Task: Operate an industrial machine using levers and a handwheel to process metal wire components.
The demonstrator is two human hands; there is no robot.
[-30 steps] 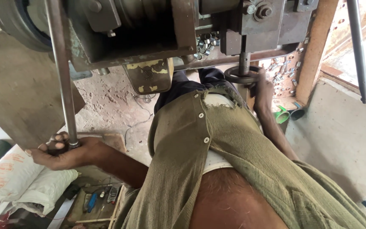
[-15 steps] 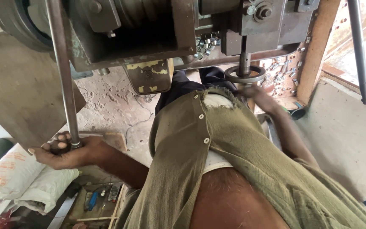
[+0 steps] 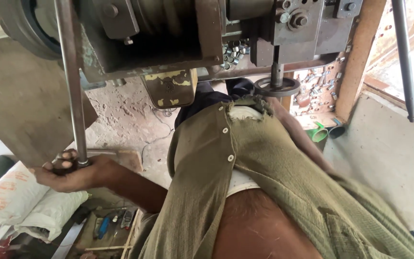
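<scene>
Right hand hidden: forearm runs behind the olive shirt toward the handwheel, grip can't be judged. Machine cut off by top edge. Small metal parts too small to identify. Floor tools indistinct.

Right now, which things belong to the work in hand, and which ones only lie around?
In use:
- left hand, gripping the end of the long metal lever
- machine body
- round handwheel; the right hand is hidden behind the shirt

Lying about:
- white sacks
- hand tools on the floor
- small metal parts on the machine
- green cup
</scene>
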